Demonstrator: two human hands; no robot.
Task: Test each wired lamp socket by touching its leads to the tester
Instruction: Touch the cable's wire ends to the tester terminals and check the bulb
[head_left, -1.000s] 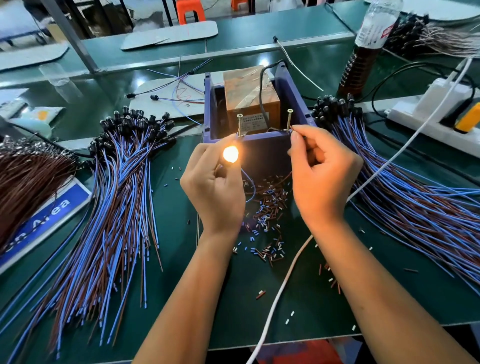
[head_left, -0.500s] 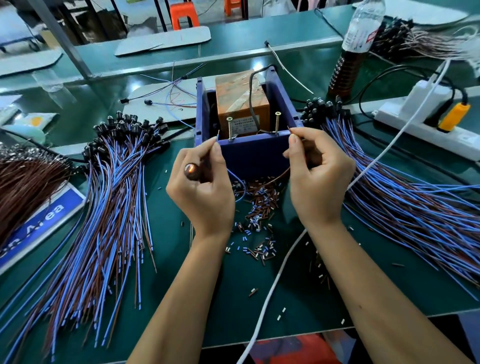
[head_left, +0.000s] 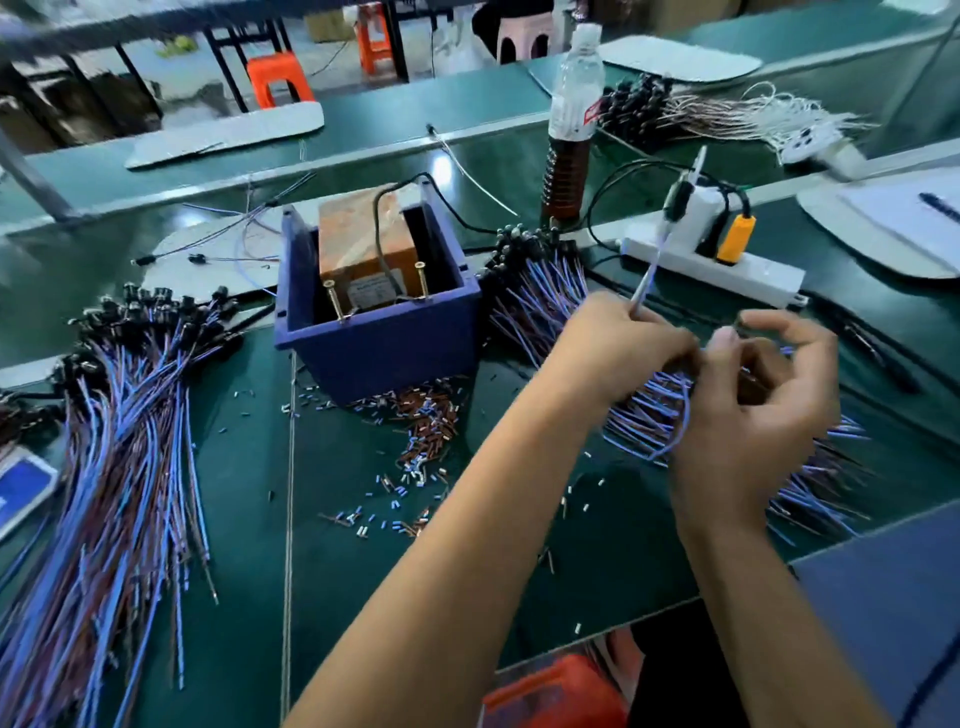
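The tester (head_left: 379, 343) is a blue box holding an orange transformer, with two brass screws standing at its front rim. Both hands are to its right, over the right-hand pile of wired lamp sockets (head_left: 540, 291) with blue and brown leads. My left hand (head_left: 618, 353) has its fingers curled and pinches leads at the middle of the pile. My right hand (head_left: 753, 415) pinches a small dark socket between thumb and forefinger; a blue lead (head_left: 685, 415) loops down between the hands. Motion blur hides finer detail. Neither hand touches the tester.
A second pile of wired sockets (head_left: 130, 415) lies at the left. Cut insulation bits (head_left: 421, 436) litter the green mat in front of the tester. Behind the hands stand a bottle (head_left: 571, 130) and a white power strip (head_left: 727, 265) with a white cable.
The bulb in my left hand lit at the tester, then went dark. Both hands have since moved right, away from the screws, onto the right-hand pile. The view has swung right.
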